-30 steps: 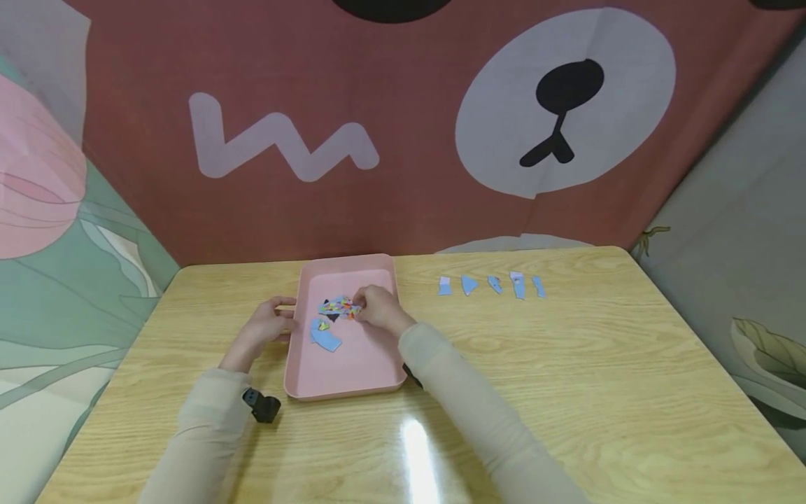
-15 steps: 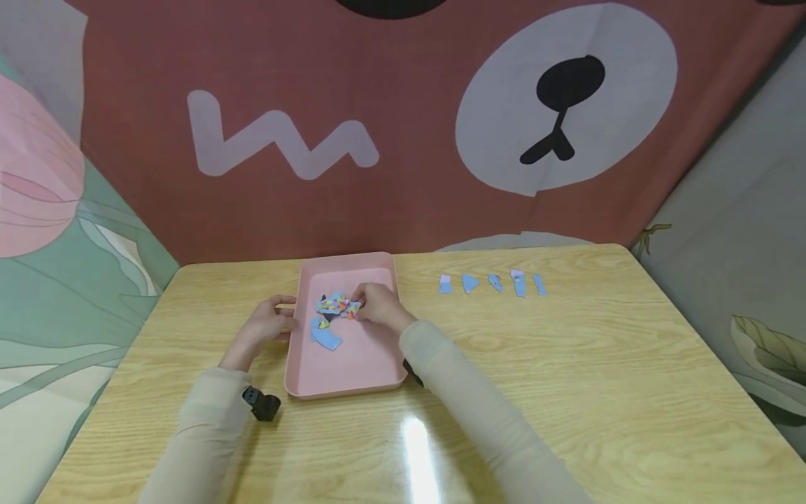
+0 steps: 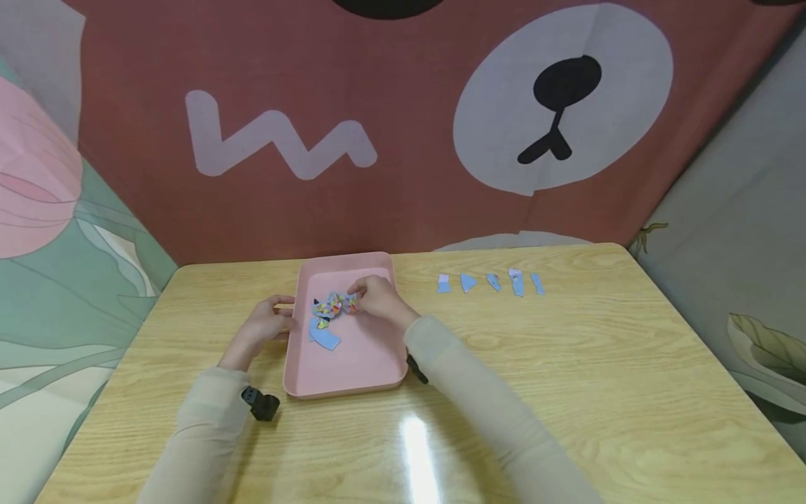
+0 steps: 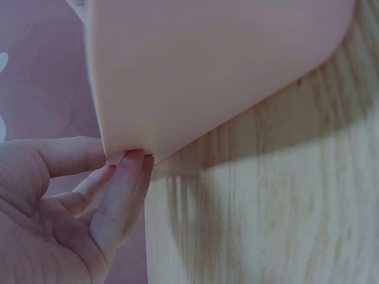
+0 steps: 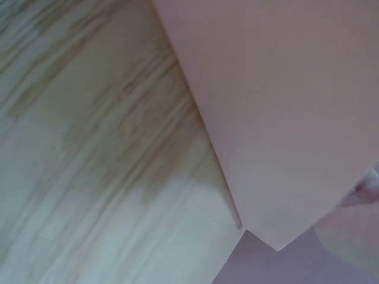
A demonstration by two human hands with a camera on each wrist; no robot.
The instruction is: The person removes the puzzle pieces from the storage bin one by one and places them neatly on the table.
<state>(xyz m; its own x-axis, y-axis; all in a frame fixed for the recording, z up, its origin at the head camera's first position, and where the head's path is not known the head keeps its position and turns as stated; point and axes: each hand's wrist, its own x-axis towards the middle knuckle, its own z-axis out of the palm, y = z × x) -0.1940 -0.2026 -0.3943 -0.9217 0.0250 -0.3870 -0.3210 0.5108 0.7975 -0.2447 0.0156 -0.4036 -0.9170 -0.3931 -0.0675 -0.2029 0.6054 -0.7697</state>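
Note:
In the head view my left hand (image 3: 264, 325) holds the left side of a pink tray (image 3: 352, 371). The left wrist view shows its fingers (image 4: 121, 195) against the tray's outer wall, the thumb at the rim. Over the tray my right hand (image 3: 380, 299) pinches a small multicoloured flat piece (image 3: 349, 304) at its fingertips. Beside it lies a cluster of multicoloured pieces (image 3: 327, 308), overlapping, with dark bits among them. A curved light-blue piece (image 3: 324, 339) lies nearer the front. The right wrist view shows mostly the tray wall (image 5: 266, 118); that hand's fingers are barely visible there.
Right of the tray, several small blue pieces stand in a row on the wooden table (image 3: 567, 392), among them a blue-and-pink piece (image 3: 443, 283) and a narrow blue piece (image 3: 537, 283). A printed cloth backdrop (image 3: 415, 210) rises behind the table's far edge.
My right hand has shifted slightly up and away from the cluster with the multicoloured piece. The clustered pieces have moved a little left and turned. My left hand has stayed at the tray.

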